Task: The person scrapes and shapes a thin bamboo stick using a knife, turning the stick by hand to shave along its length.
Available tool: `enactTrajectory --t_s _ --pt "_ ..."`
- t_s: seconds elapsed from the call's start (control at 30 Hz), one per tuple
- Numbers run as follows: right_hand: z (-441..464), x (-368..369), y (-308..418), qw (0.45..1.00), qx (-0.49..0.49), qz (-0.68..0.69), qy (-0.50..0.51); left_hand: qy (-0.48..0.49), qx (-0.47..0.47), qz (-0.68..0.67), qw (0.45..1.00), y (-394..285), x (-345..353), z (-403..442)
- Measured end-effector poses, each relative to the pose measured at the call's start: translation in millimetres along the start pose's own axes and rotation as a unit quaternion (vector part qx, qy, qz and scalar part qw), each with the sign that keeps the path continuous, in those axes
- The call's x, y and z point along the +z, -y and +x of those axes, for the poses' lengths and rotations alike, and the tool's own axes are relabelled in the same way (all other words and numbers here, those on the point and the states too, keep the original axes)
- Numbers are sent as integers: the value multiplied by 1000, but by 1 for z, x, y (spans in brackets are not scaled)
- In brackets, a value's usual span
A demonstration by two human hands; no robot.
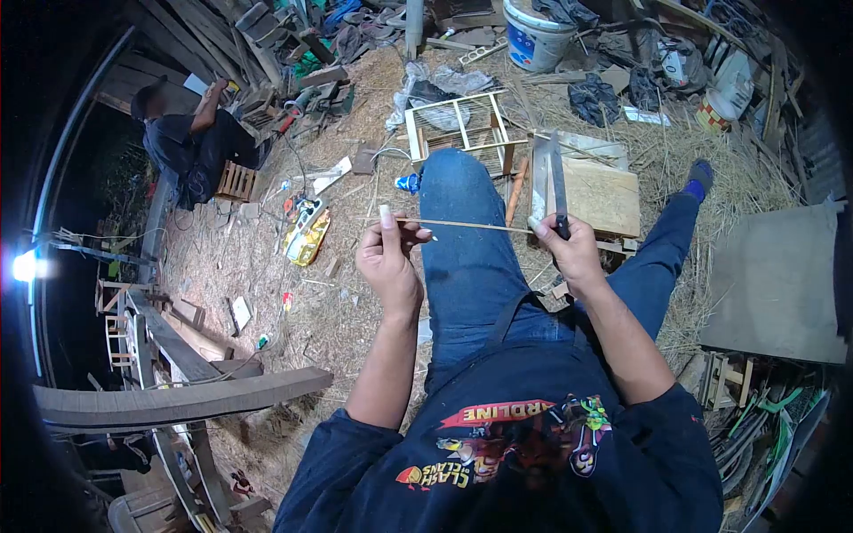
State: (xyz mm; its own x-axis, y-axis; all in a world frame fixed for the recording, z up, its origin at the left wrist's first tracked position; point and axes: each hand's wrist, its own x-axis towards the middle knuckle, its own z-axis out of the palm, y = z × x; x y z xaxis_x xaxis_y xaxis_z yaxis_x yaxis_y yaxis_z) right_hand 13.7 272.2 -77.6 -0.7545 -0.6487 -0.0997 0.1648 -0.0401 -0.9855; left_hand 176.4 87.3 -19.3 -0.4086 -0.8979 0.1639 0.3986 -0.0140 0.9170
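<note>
A thin, light-brown wooden strip (475, 224) stretches nearly level across my lap, above my jeans. My left hand (391, 258) pinches it near its left end, with the thumb pointing up. At the strip's right end, the thumb of my right hand (576, 253) presses on it. That same hand is closed around the black handle of a knife (558, 182), whose long blade points up and away from me. Just beyond my hands, a small slatted wooden frame (464, 126) stands on the littered floor.
A wooden board (600, 195) lies between my legs. Wood shavings and straw cover the ground. A white bucket (538, 40) stands at the back. Another person (191, 142) sits at the far left. A curved timber beam (187, 401) juts in at lower left. A flat panel (773, 284) is at right.
</note>
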Motion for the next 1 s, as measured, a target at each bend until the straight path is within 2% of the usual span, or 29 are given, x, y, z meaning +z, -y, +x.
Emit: enactTrajectory --t_s 0.43,0.7,1.0 --pt "-4 -1 -4 1000 8 -15 -4 -18 78 15 997 -27 4 -7" --pt "-20 1 12 996 75 -6 39 1 125 2 992 -47 9 -16" --pt "-24 1 -13 993 75 -7 91 8 150 18 988 -51 8 -16"
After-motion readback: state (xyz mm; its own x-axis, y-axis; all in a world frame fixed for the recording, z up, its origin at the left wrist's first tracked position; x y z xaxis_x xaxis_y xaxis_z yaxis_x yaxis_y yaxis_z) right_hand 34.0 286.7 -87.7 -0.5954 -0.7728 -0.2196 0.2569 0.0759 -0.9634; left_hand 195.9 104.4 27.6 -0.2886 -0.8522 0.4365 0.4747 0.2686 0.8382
